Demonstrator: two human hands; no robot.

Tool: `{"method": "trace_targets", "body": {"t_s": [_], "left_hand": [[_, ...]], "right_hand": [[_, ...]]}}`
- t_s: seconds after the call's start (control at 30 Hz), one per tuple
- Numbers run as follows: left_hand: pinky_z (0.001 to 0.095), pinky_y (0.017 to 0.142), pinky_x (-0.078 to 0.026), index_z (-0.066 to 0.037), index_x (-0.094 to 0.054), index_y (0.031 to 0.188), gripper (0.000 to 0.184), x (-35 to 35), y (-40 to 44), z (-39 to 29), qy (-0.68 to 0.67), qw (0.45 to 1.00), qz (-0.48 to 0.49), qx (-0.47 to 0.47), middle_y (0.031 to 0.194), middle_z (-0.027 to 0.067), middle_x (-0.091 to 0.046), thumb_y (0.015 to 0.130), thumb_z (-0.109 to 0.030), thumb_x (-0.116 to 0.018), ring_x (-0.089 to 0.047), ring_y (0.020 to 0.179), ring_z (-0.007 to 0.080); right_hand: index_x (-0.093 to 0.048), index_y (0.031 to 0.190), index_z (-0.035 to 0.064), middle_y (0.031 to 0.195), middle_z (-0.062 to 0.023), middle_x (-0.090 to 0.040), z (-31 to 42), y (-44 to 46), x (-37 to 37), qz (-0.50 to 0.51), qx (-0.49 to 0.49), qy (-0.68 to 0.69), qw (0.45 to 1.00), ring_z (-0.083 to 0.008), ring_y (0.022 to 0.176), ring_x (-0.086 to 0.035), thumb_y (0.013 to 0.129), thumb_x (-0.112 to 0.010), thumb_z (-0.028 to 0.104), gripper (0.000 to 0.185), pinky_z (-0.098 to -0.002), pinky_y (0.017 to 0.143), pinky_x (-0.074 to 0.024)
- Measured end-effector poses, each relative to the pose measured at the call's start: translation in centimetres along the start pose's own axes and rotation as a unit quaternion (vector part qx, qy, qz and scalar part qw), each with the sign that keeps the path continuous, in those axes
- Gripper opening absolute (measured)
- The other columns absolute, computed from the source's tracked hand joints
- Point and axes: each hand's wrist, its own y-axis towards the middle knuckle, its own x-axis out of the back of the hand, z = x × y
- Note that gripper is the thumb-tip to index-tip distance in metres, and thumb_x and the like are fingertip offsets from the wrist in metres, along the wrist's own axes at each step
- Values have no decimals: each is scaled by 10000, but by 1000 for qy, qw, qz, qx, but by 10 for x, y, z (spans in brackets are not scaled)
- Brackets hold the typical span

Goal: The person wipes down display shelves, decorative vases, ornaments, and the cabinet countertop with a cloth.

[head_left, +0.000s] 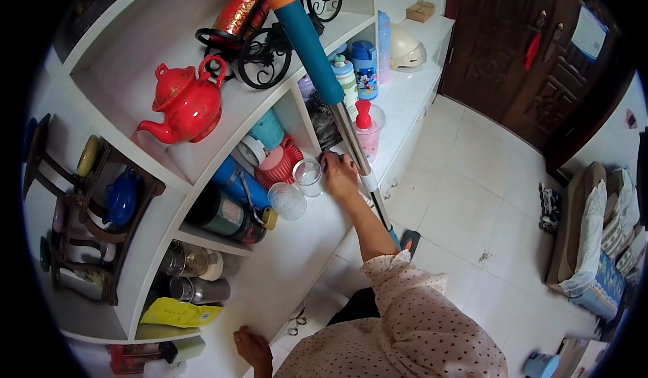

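My right hand [341,177] reaches to the back of the white counter [291,256], beside a clear glass jar [308,177]. Its fingers are bent round something small and dark at the foot of the shelf divider, too hidden to name. A second clear patterned glass [287,201] stands next to the jar. A teal and silver pole with an orange top [310,50] slants past my right hand and forearm. At the counter's near edge my left hand [252,349] rests with its fingers loosely apart and nothing visible in them.
The shelves hold a red teapot [189,104], a blue flask [239,183], jars [189,260] and a yellow packet [179,312]. Farther along stand a pink pump bottle [366,135], a blue bottle [364,71] and a cream helmet [405,47]. Tiled floor [452,196] lies right.
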Motion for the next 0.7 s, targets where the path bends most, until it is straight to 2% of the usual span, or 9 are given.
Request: {"method": "trace_targets", "body": {"t_s": [0.2,0.3,0.4,0.53,0.6,0.63,0.67,0.7], "left_hand": [[460,709,-395,21,-485,1023,253,1,-2,-1,-4,1000,2,11,909,209,-495,779,-18,-428,-499,840,393],[490,686,-399,25,-500,1030,277,-2,0,-1,-12,1000,-9,0,874,218,-496,763,-23,-443,-503,811,407],[489,690,-400,24,-500,1021,266,-2,1,1,-23,1000,-18,-2,872,219,-496,770,-36,-436,-503,817,405],[487,695,-401,22,-500,1018,266,0,1,-2,-22,999,-21,-12,867,220,-496,771,-46,-430,-500,829,404],[485,698,-402,21,-500,1016,266,1,-2,-3,-13,1000,-22,-6,867,220,-496,769,-46,-429,-498,831,405],[485,700,-402,21,-500,1012,262,2,-1,-3,-20,1000,-17,3,868,220,-497,769,-46,-428,-498,831,405],[484,702,-403,21,-499,1008,257,1,0,-4,-29,999,-13,11,870,220,-499,770,-46,-427,-498,831,406],[484,702,-403,21,-499,1008,257,1,0,-5,-28,999,-15,11,870,220,-499,770,-46,-427,-498,831,406]], "right_hand": [[-539,1073,148,1005,-35,-632,-3,2,8,72,46,-16,996,-272,1005,-504,755,-536,106,321,-422,856,-393],[-544,1068,149,1009,-40,-632,-4,-5,11,46,71,14,996,-270,1004,-504,752,-539,103,320,-419,864,-391],[-547,1064,149,1007,-41,-633,2,-2,8,45,16,4,999,-263,1008,-505,748,-533,91,322,-417,871,-383],[-548,1063,140,1011,-49,-632,2,-2,18,78,48,19,996,-267,1012,-504,767,-524,78,303,-426,865,-383],[-544,1052,123,1003,-62,-631,2,-7,23,85,16,90,992,-281,1010,-507,788,-518,75,270,-435,855,-383],[-536,1039,102,996,-106,-625,4,-13,23,44,11,95,994,-324,957,-526,812,-517,83,229,-449,822,-408],[-536,1039,102,996,-106,-625,4,-15,23,43,13,97,994,-324,957,-526,812,-517,83,229,-449,822,-408],[-499,1107,77,1058,-161,-581,3,-16,24,45,-24,118,992,-372,993,-524,824,-526,98,284,-459,866,-410]]}}
